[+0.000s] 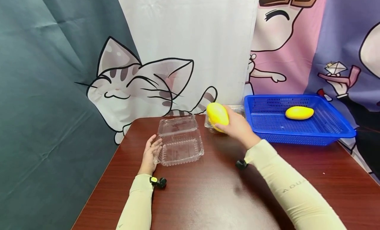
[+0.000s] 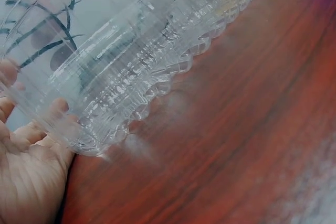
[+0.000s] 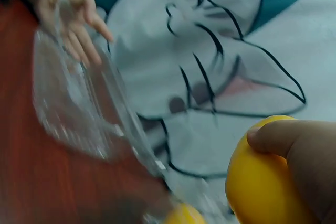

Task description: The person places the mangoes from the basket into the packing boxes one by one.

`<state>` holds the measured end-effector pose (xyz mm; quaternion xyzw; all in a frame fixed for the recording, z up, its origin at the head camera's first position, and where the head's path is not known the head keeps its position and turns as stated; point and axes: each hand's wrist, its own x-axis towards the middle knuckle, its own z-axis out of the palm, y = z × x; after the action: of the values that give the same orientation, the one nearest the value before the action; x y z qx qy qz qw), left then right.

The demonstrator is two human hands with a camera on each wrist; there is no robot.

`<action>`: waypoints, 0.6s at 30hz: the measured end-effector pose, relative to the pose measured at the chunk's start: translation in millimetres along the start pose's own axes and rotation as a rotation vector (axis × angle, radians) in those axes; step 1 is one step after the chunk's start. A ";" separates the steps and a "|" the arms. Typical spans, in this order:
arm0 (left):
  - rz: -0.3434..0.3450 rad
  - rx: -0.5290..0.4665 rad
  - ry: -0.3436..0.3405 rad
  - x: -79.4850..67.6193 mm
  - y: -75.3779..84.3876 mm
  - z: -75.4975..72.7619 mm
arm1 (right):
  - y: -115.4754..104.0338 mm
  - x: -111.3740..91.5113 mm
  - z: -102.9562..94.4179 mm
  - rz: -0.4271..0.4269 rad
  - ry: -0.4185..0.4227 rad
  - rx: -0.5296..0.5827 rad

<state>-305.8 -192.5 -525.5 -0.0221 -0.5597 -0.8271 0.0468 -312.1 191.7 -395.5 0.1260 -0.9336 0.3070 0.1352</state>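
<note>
Head view first: the right hand (image 1: 237, 126) has a solid grip on 1 yellow mango (image 1: 217, 114), thumb on the near side, and it's up above the table (image 1: 193, 197). The left hand (image 1: 151, 153) isn't clamped on anything; its fingers are apart and loosely bent, right up against the left side of an open clear clamshell (image 1: 178, 162). There's a 2nd clear container (image 1: 208, 128) partly hidden behind the right hand, and off to the right a blue basket (image 1: 297, 138) with 1 more mango (image 1: 299, 113) in it. The table's dark reddish wood, and behind it hangs a cloth backdrop (image 1: 190, 29) with a smiling cartoon cat (image 1: 118, 81). The right arm reaches forward and in from the right; the left comes up from the bottom edge, palm turned toward the clamshell. Pale sleeves on the 2 arms.

Left wrist view: palm up close, a few fingertips showing through or beside the clear plastic near its corner, not wrapped around it. Shiny wood below, a blurry bit of yellow at the top.

Right wrist view: thumb pressed on the mango, other fingers hidden. Blurry clamshell across the way, left hand at its side with fingers stretched out, and a 2nd yellow thing peeking in at the bottom edge.
</note>
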 end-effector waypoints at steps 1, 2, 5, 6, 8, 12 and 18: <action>0.000 0.002 0.001 0.1 -0.1 0.0 | -6.5 -0.3 7.4 -0.009 -0.014 0.022; 0.001 0.000 0.002 0.4 -0.1 0.1 | -12.8 -0.9 14.6 -0.020 -0.025 0.041; 0.000 0.010 0.002 0.7 -0.3 -0.3 | -31.2 -3.0 35.3 -0.043 -0.062 0.082; 0.001 0.014 0.001 0.8 -0.3 -0.4 | -36.9 -3.7 42.1 -0.054 -0.074 0.084; 0.003 0.017 0.000 0.9 -0.4 -0.7 | -47.3 -4.8 55.6 -0.072 -0.095 0.083; 0.009 0.019 -0.007 0.3 -0.4 -0.8 | -65.9 -6.9 80.2 -0.094 -0.143 0.086; 0.024 0.043 -0.011 -1.0 0.4 0.6 | -84.0 -9.3 111.3 -0.091 -0.220 0.078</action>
<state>-304.8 -192.0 -525.0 -0.0325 -0.5773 -0.8141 0.0542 -296.2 60.0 -439.5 0.2066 -0.9235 0.3207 0.0408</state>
